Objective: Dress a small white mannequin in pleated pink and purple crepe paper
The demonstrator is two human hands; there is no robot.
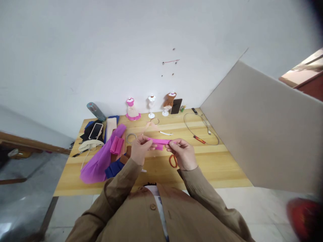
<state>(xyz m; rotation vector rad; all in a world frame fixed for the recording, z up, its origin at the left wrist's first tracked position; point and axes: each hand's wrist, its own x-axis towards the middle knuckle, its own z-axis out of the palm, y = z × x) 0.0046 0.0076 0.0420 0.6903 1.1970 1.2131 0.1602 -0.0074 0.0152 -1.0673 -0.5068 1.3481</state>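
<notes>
A strip of bright pink crepe-like material (159,142) is stretched between my two hands above the middle of the table. My left hand (141,148) pinches one end, thumb on top. At the other end my right hand (183,153) holds it between thumb and fingers. Part of the strip hangs down in the middle as a flap. Just below my right hand lies an orange ring-shaped handle (173,161), partly hidden. Beyond the strip are a white curved stick (166,133) and a piece of sheer peach material (150,126). A grey tape roll (131,137) sits beside my left hand.
Three small dress forms, in pink (131,109), white (151,104) and brown (169,101), stand along the wall. Purple material (103,159), folded pink pieces (116,145), a phone (96,131) and a bottle (96,111) are at left. A cable (185,117) and a pale panel (262,131) are at right.
</notes>
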